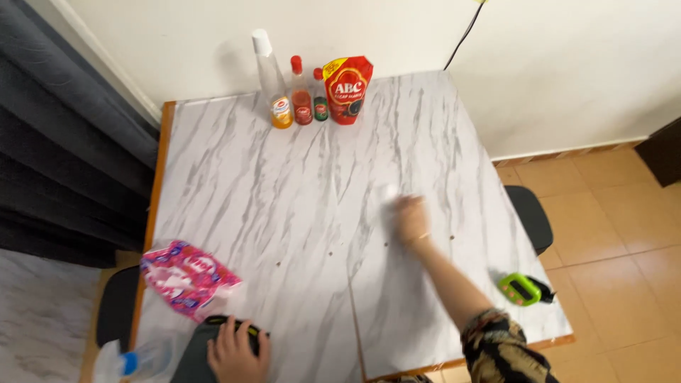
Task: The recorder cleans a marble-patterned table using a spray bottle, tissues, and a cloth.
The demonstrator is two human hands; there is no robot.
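1. The white marble-patterned worktop with an orange wooden edge (284, 206) carries everything here. I judge it hard, smooth and slippery, so loose things slide on it easily. A few small dark specks lie near its middle.

2. My right hand (411, 220) is out over the middle of the worktop, blurred with motion, its fingers closed on a small white wad, apparently a tissue or cloth (389, 193), pressed flat to the surface. I judge the wad very light, soft and crushable. It looks pale, nearly lost against the marble pattern, and its edges are too blurred to read. It is best taken bunched under the fingertips rather than pinched at a corner.

3. The pink and white printed plastic packet (186, 278) lies flat near the left edge. I judge it soft, crinkly and light.

4. My left hand (237, 349) rests at the near edge on a dark flat object with a yellow stripe (237, 328), fingers curled over its top. I cannot tell whether they truly grip it.

5. A clear plastic spray bottle with a blue collar (135, 362) lies beside that hand, at the corner.

6. Against the wall stand a tall clear bottle with a white cap (271, 78), two small red-capped sauce bottles (310, 96) and a red stand-up pouch (347, 89).

7. A small green device (520, 289) sits near the right edge.
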